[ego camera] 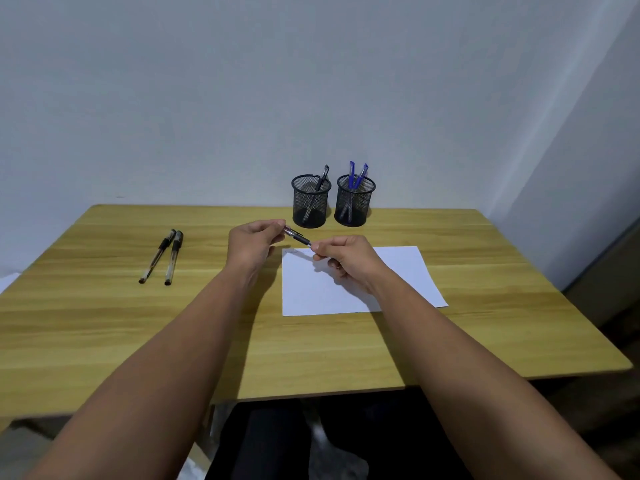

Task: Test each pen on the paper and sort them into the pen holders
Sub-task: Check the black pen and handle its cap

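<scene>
Three pens are already sorted into the mesh holders (311,202) by the desk's (104,323) far edge; one pen (297,235) is pinched by left hand (251,244) and right hand (341,259) over the paper (408,271), two pens (162,256) left untested near the left edge.

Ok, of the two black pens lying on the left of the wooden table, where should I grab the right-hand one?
Pinch the right-hand black pen mid-barrel from above, ideally with the free-side finger on its right: it lies flat, and its neighbour nearly touches its far end.
</scene>
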The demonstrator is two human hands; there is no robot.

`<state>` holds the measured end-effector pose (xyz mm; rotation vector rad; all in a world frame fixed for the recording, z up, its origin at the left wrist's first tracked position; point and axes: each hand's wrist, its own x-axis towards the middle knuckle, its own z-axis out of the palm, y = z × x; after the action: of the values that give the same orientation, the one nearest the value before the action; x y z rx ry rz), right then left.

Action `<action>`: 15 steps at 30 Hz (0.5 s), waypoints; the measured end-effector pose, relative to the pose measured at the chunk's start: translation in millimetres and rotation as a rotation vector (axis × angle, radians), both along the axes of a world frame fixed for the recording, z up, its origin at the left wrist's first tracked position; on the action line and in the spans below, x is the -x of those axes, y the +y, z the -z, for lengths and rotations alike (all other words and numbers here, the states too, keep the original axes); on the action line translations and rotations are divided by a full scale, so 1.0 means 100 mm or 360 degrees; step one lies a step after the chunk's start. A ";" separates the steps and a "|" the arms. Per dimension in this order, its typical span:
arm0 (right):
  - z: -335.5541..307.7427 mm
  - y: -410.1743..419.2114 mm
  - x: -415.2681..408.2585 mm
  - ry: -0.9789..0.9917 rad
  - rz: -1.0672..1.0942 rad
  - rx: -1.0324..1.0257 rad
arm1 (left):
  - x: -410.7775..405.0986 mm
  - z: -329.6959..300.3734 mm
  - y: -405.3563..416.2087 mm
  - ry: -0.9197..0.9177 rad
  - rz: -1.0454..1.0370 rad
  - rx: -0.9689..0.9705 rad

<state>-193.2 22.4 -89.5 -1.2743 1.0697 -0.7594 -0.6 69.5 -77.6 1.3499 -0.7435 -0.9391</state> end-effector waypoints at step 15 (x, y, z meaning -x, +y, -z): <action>-0.01 0.14 0.07 0.0094 0.0133 0.0177 | 0.23 -0.06 0.02 -0.0197 0.0045 -0.0121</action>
<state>-200.3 36.0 -88.6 -1.3602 1.1470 -0.8591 -23.4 71.1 -71.7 1.4778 -0.8298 -0.9199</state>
